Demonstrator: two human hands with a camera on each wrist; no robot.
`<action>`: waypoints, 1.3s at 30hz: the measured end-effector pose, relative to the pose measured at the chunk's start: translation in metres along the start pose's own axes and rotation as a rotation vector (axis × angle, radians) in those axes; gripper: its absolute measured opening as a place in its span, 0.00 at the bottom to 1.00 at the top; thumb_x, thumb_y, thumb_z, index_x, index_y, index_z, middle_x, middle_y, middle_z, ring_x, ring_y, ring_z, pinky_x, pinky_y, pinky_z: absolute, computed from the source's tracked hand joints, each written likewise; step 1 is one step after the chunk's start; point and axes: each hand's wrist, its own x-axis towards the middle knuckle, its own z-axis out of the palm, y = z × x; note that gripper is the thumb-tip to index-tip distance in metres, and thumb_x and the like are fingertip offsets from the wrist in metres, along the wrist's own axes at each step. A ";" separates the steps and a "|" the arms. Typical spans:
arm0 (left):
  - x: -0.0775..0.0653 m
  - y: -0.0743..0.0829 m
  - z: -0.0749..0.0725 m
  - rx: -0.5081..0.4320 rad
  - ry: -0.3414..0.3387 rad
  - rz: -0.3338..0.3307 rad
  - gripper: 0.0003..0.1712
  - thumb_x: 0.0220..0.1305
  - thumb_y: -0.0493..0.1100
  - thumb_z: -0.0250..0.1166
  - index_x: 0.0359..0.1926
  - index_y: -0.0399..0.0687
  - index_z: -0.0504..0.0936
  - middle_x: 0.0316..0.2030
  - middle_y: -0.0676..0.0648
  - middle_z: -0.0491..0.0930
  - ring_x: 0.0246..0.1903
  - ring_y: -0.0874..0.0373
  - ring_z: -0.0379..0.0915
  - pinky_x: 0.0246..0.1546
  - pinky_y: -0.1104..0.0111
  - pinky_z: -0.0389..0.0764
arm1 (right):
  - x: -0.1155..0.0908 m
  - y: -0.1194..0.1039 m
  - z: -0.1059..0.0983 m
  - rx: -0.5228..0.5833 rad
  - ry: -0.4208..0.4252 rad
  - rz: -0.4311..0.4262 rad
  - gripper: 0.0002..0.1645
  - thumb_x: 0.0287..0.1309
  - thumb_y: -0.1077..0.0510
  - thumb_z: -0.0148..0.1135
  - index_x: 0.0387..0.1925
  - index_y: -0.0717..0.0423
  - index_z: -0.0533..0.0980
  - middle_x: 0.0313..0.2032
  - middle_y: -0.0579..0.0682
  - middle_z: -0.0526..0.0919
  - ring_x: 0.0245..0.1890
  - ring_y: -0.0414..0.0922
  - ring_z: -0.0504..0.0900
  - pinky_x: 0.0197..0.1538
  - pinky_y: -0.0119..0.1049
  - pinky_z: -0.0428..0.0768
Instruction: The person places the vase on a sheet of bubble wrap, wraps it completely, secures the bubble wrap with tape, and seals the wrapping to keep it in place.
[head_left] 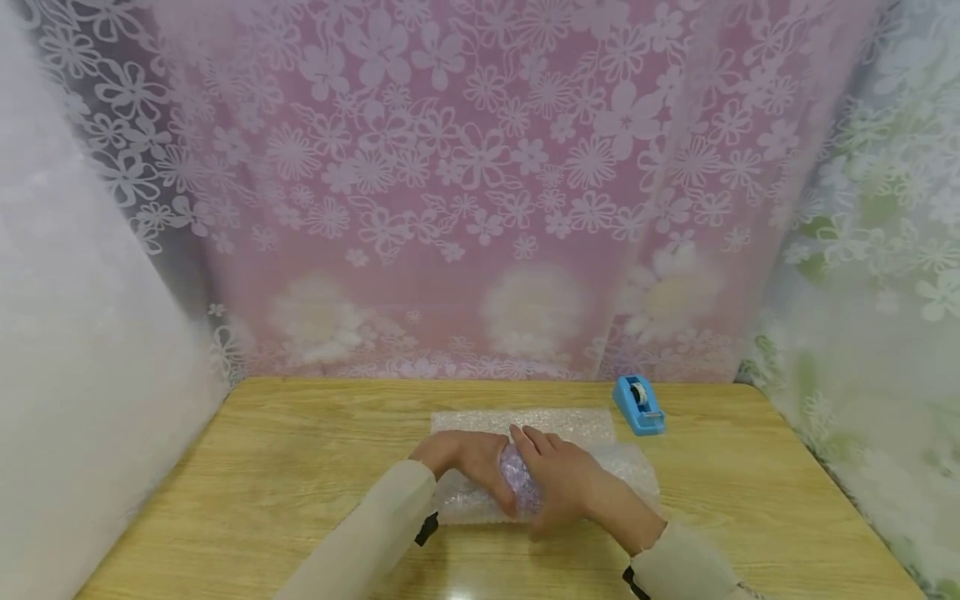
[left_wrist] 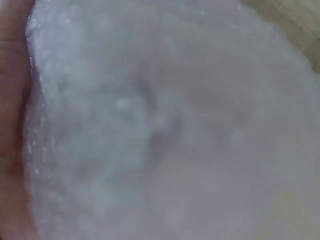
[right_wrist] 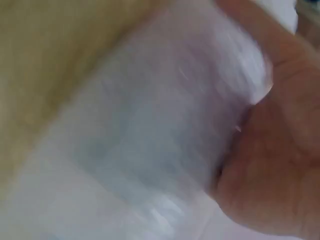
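Observation:
In the head view, a purple object [head_left: 519,479] shows between my two hands, covered in clear bubble wrap; the object's own kind is hidden. My left hand [head_left: 476,462] grips the bundle from the left, with the thumb on the near side. From the right, my right hand [head_left: 568,477] curls over it, fingers reaching to the far side. A bubble wrap sheet [head_left: 558,423] spreads on the table beneath and beyond the hands, and loose wrap bulges out at the right. Both wrist views are blurred: the wrapped bundle [left_wrist: 100,125] fills the left one, and the right palm presses against wrap [right_wrist: 165,110].
A blue tape dispenser [head_left: 639,408] with a roll in it stands on the wooden table [head_left: 315,450], just beyond the wrap to the right. Floral curtains [head_left: 465,208] hang behind the table's far edge and along its right side; a white sheet [head_left: 90,292] hangs at the left.

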 end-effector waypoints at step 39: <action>-0.004 -0.007 -0.004 0.080 -0.004 0.034 0.35 0.49 0.63 0.69 0.54 0.54 0.72 0.36 0.60 0.74 0.34 0.65 0.73 0.35 0.69 0.76 | 0.018 0.019 0.006 0.095 -0.112 -0.019 0.54 0.27 0.36 0.80 0.56 0.53 0.66 0.43 0.49 0.75 0.41 0.46 0.77 0.46 0.46 0.77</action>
